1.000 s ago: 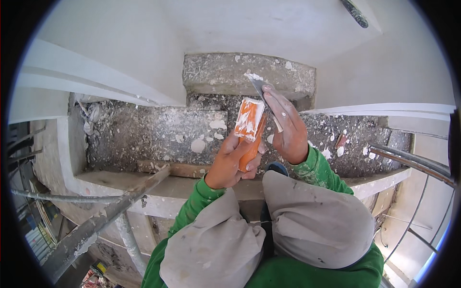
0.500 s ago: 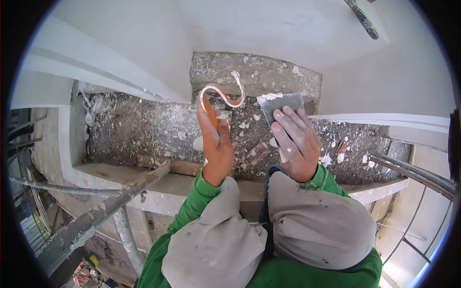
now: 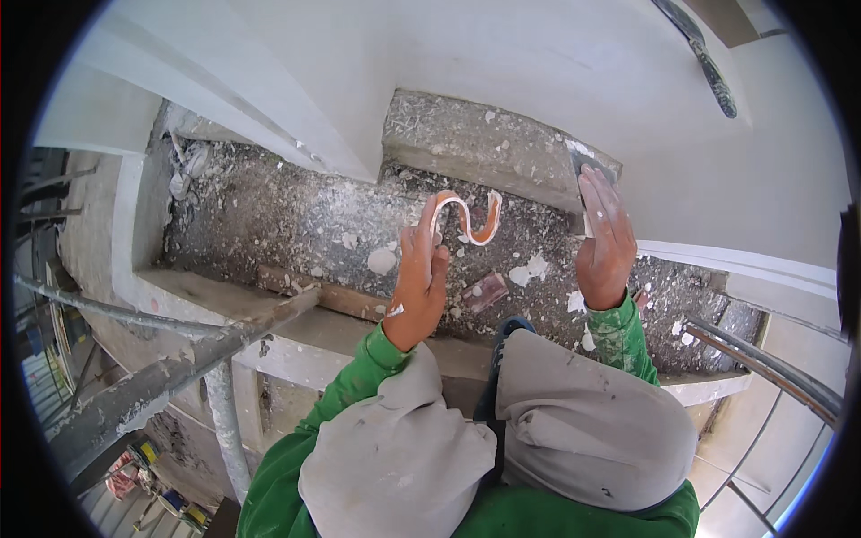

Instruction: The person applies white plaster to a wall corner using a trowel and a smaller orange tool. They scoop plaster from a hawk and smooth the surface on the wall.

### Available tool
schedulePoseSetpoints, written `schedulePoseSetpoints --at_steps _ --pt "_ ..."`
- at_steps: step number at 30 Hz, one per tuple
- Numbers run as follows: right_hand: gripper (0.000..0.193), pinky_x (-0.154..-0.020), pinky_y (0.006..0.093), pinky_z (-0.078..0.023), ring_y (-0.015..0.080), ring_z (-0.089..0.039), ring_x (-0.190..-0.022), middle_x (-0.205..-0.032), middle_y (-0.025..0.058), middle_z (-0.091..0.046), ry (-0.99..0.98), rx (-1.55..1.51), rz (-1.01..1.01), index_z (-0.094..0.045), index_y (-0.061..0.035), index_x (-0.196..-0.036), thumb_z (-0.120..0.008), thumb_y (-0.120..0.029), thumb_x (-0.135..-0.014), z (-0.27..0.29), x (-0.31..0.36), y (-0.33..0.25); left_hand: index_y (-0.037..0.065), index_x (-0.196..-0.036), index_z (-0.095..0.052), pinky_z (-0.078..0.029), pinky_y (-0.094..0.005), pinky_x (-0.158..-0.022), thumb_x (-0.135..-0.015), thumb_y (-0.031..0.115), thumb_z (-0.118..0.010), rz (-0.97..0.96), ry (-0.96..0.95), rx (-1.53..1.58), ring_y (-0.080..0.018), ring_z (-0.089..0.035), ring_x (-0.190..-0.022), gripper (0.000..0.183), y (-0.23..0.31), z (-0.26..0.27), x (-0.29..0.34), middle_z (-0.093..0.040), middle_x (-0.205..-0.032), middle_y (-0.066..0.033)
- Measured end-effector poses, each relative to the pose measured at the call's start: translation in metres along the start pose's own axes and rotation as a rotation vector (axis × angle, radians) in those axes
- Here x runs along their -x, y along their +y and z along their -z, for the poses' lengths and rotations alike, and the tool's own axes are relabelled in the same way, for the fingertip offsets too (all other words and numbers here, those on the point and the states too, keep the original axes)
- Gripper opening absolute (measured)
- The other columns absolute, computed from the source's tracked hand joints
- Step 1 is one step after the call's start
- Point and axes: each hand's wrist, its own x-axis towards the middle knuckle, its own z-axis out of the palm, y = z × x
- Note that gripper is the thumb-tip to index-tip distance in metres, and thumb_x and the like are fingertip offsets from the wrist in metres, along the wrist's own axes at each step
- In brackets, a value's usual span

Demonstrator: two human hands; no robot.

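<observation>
My left hand (image 3: 420, 287) is closed on a curved orange strip (image 3: 487, 221) bent like an S, its edge coated with white paste. The strip is held over the speckled floor, in front of a concrete block. Farther right, my right hand (image 3: 607, 242) grips a thin grey scraper blade (image 3: 581, 170), fingers laid along its face. The blade is turned nearly edge-on beside the white wall (image 3: 682, 170), with white paste along its far edge. Whether it touches the wall I cannot tell, and the lower part of the blade is behind my fingers.
A concrete block (image 3: 484, 139) lies against the far wall. White splatters and a reddish fragment (image 3: 487, 292) cover the floor between low ledges. Metal scaffold pipes (image 3: 179, 386) cross at left, more pipes (image 3: 762, 363) at right. A dark-handled tool (image 3: 708, 67) is at upper right.
My right hand has moved right and away with the scraper, turning its blade from flat to nearly edge-on. The left hand has shifted slightly right, and the curved strip is lower. The view has tilted.
</observation>
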Motion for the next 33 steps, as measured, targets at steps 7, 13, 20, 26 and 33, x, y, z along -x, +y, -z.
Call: schedulePoseSetpoints --at_steps 7,13,20,26,33 --pt "0.058 -0.103 0.0407 -0.04 0.0345 -0.051 -0.121 -0.126 0.0205 -0.056 -0.161 -0.114 -0.229 -0.054 0.0011 -0.127 -0.037 0.014 -0.073 -0.012 0.051 0.003 -0.003 -0.121 -0.043 -0.059 -0.0361 -0.07 -0.089 0.008 -0.054 0.653 0.343 0.664 -0.0213 -0.058 -0.092 0.035 -0.14 0.053 0.027 -0.048 -0.109 -0.0123" --pt "0.035 -0.102 0.0393 -0.039 0.0341 -0.052 -0.12 -0.126 0.0208 -0.056 -0.338 -0.204 -0.272 -0.053 0.0034 -0.127 -0.04 -0.001 -0.094 -0.024 0.072 -0.002 -0.011 -0.122 -0.048 -0.06 -0.0358 -0.073 -0.084 0.001 -0.057 0.611 0.714 0.574 -0.0234 -0.064 -0.085 0.041 -0.227 0.097 0.011 -0.059 -0.102 -0.0168" --pt "0.034 -0.101 0.0386 -0.038 0.0318 -0.053 -0.119 -0.124 0.0203 -0.058 -0.383 -0.243 -0.306 -0.054 0.0054 -0.125 -0.039 -0.002 -0.095 -0.025 0.071 -0.005 -0.012 -0.112 -0.056 -0.059 -0.0305 -0.067 -0.078 0.001 -0.059 0.565 0.865 0.461 -0.021 -0.066 -0.074 0.036 -0.262 0.111 -0.023 -0.064 -0.095 -0.0182" --pt "0.034 -0.1 0.0385 -0.04 0.0318 -0.055 -0.117 -0.123 0.0204 -0.059 -0.394 -0.278 -0.322 -0.054 0.0054 -0.125 -0.04 -0.002 -0.095 -0.03 0.08 -0.002 -0.013 -0.11 -0.052 -0.06 -0.0324 -0.071 -0.074 0.0 -0.059 0.538 0.978 0.273 -0.0275 -0.066 -0.082 0.039 -0.31 0.115 -0.038 -0.06 -0.101 -0.023" --pt "0.033 -0.1 0.0378 -0.04 0.0309 -0.055 -0.116 -0.122 0.0206 -0.06 -0.4 -0.266 -0.3 -0.054 0.0062 -0.124 -0.042 -0.001 -0.094 -0.03 0.081 -0.003 -0.011 -0.12 -0.041 -0.059 -0.0369 -0.079 -0.076 -0.004 -0.055 0.55 0.904 0.473 -0.032 -0.06 -0.099 0.047 -0.308 0.105 -0.053 -0.049 -0.115 -0.0258"
